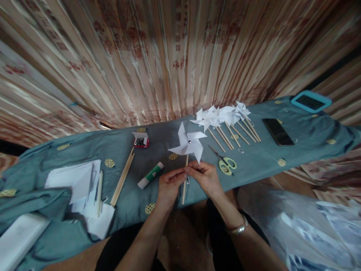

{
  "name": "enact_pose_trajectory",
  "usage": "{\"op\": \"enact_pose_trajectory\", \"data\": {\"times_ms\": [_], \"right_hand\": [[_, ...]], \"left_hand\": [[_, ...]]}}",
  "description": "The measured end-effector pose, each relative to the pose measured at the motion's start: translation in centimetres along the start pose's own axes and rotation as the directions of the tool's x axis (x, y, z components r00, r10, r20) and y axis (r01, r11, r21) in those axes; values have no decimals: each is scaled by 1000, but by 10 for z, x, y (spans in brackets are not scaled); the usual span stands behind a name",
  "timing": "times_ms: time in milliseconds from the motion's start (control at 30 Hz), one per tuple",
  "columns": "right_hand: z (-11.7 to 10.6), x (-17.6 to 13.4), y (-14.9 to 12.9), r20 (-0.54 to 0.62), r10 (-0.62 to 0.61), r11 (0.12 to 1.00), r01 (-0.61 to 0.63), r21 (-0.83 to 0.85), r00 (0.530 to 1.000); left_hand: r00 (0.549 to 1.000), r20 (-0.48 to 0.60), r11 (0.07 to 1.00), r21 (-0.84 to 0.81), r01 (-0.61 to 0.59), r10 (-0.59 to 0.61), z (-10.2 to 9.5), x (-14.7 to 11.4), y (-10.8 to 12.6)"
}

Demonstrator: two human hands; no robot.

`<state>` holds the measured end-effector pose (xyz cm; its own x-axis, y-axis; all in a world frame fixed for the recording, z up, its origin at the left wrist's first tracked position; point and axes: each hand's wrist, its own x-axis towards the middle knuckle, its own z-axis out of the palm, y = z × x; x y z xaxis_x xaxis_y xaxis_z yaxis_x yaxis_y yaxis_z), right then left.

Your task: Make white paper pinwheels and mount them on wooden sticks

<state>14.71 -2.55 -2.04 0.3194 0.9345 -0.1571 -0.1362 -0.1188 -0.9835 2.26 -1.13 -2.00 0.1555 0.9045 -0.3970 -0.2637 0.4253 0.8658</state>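
Observation:
A white paper pinwheel [189, 142] with a silver pin at its centre stands out in front of me on a thin wooden stick [184, 192]. Both hands meet on that stick just below the blades. My left hand [170, 184] pinches it from the left, fingertips closed. From the other side my right hand [205, 177] grips it too, thumb and fingers together. Close to the right hand lie green-handled scissors [225, 164]. A green and white glue stick [150, 175] rests left of my left hand.
Several finished pinwheels [207, 117] lie in a row at the back. Leftward are loose wooden sticks [123, 177], a small red box of pins [141, 141], white paper sheets [80, 180] and a pen [99, 192]. A phone [278, 131] and a blue-framed tablet [311, 101] lie right.

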Motion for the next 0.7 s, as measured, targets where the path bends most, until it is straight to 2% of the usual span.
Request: {"op": "enact_pose_trajectory", "data": {"times_ms": [300, 433, 533, 700], "right_hand": [[-3, -8, -3, -14, 4, 998, -3, 70, 1000], [-6, -7, -11, -99, 13, 997, -5, 75, 995], [-7, -5, -21, -131, -20, 1000, 23, 15, 991], [1, 2, -35, -53, -155, 973, 143, -183, 986]], "left_hand": [[998, 58, 998, -68, 12, -8, 6, -9, -2], [998, 68, 994, -109, -1, 8, 8, -10, -2], [998, 64, 993, -119, -8, 16, 8, -9, -1], [996, 74, 990, -135, -33, 43, 8, -9, -1]]}}
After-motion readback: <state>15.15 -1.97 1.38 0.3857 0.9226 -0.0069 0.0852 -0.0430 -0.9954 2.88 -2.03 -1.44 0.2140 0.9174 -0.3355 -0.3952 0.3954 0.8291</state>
